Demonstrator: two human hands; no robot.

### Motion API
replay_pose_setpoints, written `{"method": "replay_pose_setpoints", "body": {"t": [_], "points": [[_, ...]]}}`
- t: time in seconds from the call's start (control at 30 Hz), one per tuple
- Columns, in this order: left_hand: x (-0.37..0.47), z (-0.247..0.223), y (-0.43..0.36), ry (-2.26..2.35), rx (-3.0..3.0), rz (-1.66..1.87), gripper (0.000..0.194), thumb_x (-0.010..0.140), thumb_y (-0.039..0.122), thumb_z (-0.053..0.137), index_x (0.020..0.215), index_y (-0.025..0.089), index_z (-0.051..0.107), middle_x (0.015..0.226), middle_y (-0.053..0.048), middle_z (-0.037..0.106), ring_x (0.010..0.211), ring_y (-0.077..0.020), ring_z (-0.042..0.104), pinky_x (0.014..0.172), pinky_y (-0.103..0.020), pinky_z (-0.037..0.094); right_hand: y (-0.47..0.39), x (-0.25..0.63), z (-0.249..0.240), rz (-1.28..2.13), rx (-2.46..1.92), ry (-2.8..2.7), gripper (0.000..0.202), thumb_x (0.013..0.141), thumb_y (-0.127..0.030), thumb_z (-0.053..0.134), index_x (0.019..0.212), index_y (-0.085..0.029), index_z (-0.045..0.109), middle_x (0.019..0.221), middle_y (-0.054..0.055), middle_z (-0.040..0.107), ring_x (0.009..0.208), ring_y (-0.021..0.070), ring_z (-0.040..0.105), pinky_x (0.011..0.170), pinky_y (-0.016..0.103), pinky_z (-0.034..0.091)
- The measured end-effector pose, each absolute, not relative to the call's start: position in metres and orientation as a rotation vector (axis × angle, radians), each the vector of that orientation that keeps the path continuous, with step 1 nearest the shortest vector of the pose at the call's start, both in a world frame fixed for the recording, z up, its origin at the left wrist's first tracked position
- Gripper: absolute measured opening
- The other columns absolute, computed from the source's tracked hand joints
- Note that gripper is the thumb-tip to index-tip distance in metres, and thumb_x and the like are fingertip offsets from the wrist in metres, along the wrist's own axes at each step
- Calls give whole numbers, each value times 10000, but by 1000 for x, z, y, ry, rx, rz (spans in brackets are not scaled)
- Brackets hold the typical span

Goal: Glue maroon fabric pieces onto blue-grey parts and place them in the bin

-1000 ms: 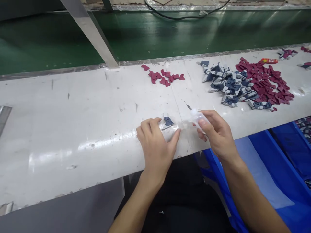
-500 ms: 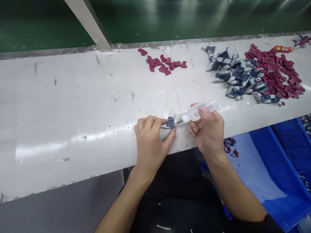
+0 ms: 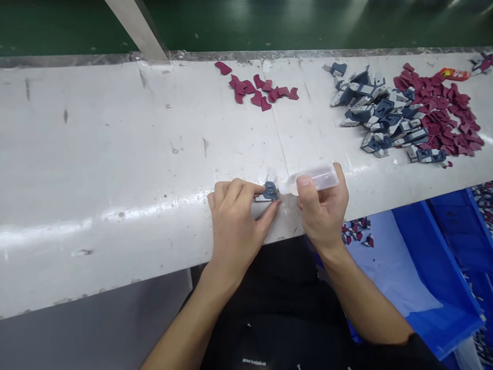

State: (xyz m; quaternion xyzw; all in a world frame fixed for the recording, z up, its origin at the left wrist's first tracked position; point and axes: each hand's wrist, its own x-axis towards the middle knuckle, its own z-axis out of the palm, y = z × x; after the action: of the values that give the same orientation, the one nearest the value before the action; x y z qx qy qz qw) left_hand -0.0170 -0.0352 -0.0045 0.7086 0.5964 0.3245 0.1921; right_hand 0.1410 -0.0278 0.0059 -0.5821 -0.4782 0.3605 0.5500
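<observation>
1. Navy-and-white part [image 3: 270, 190] sits near the centre of the frame, on the tabletop [image 3: 115, 144], close to its front edge.
2. Left hand [image 3: 235, 216] pinches it between bent fingers and thumb, the gap only as wide as the part.
3. Right hand [image 3: 325, 213] is wrapped around a translucent bottle [image 3: 321, 177], thumb on top, nozzle pointing left at the part; whether the tip touches cannot be told.
4. Maroon pieces [image 3: 256, 98] lie loosely grouped at upper centre.
5. Heaped navy-and-white parts [image 3: 385, 109] adjoin a maroon pile [image 3: 433, 105] at upper right.
6. Blue bin [image 3: 418, 241] stands at lower right.
</observation>
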Motion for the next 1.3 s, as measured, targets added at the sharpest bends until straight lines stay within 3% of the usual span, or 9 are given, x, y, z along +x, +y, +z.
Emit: {"method": "replay_pose_setpoints", "body": {"t": [0.17,0.73,1.3], "points": [[-17,-5,-35,1686,1999,894,190,988,338,850,1013,263,678,1016,-18,763,1059,-276,599,915,-439,413,-26,142,5,810,-1366,-1199,377,1041,-520,784,936,-294,502,736,-39,584,590,144,557,487,287,458],[-18,-5,-36,1679,2044,894,194,977,297,866,1049,243,694,1022,-16,757,1051,-270,593,869,-429,396,-25,153,13,611,-1373,-1361,398,1041,-475,777,875,-280,472,667,-67,470,531,116,446,437,264,362],[-18,-5,-34,1666,2050,904,198,957,270,872,1022,241,687,996,-19,749,1048,-280,594,873,-444,397,-10,151,11,543,-1388,-1386,368,1031,-382,768,895,-294,436,654,-78,463,509,121,446,438,276,337]]}}
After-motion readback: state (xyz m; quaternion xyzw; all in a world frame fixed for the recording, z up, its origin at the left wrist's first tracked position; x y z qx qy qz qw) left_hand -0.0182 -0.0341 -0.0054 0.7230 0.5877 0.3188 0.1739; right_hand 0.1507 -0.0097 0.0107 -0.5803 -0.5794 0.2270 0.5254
